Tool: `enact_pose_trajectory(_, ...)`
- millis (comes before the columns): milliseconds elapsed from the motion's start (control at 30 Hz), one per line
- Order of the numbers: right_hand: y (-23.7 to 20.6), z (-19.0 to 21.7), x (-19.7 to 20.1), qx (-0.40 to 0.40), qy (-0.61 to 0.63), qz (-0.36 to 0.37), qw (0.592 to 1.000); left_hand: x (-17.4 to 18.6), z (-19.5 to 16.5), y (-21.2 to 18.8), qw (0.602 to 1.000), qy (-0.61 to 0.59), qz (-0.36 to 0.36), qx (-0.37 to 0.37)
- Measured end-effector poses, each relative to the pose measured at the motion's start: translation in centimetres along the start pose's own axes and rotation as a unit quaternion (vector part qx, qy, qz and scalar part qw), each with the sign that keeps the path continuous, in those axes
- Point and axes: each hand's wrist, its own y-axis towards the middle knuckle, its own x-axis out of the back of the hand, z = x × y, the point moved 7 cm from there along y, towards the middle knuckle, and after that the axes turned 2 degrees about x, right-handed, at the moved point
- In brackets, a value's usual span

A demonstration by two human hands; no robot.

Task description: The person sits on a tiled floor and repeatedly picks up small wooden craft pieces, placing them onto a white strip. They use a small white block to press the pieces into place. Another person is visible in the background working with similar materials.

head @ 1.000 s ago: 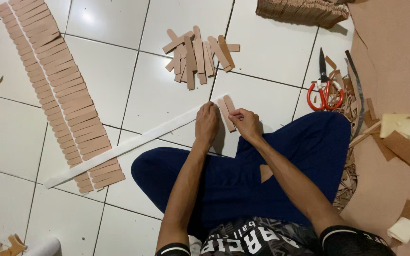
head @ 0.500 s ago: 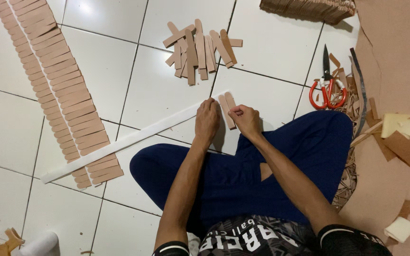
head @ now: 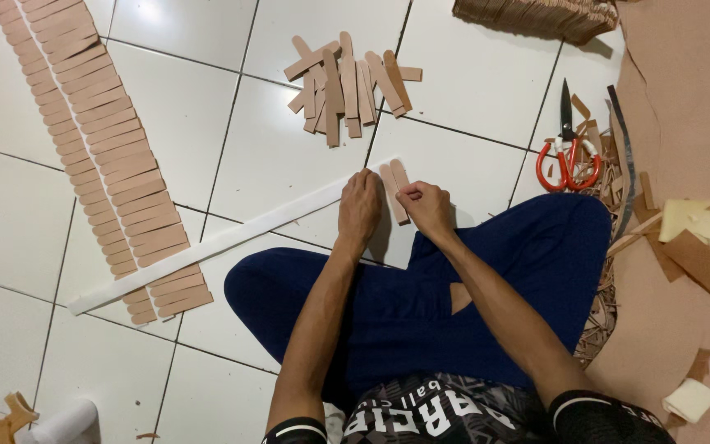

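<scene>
Two hands: both meet at the centre of the frame, above the person's dark blue trouser knees, on the white tiled floor.
Left hand: lies flat, palm down, fingers together, pressing on the right end of the long white strip.
Right hand: fingers curled together, pinching the lower end of a tan strip just beside the left hand.
Tan strips at the hands: two short pieces lie side by side on the white strip's end, tilted slightly.
White strip: runs diagonally from the hands down to the lower left of the frame, crossing the laid row.
Laid row: many tan strips overlapped in a long band, from upper left downward.
Loose pile: tan strips heaped at upper centre.
Scissors: red-handled, at the right, shut, beside offcuts.
Stack: brown pieces at upper right.
Brown sheet: covers the right edge.
</scene>
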Motion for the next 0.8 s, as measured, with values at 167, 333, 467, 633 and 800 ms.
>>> enact_pose_trajectory(167, -0.1, 0.3, 0.2, -0.016, -0.002, 0.001, 1.000, -0.3, -0.4, -0.3, 0.998, 0.033, 0.047, -0.013)
enact_pose_trajectory(333, -0.5, 1.0, 0.6, -0.017, -0.046, 0.002, 0.999, -2.3, -0.9, -0.6, 0.979, 0.180, 0.057, -0.079)
enact_pose_trajectory(467, -0.7, 1.5, 0.9, -0.018, -0.059, -0.009, 0.998, -4.0, -0.7, -1.0, 0.957, 0.259, 0.079, -0.109)
enact_pose_trajectory(633, -0.6, 1.2, 0.5, -0.034, -0.082, 0.000, 0.996, -4.3, -0.7, -1.2, 0.963, 0.238, 0.087, -0.096)
enact_pose_trajectory(800, -0.2, 1.2, 0.2, -0.007, -0.107, 0.000, 0.994, -4.6, -0.8, -1.5, 0.958, 0.243, 0.107, -0.105)
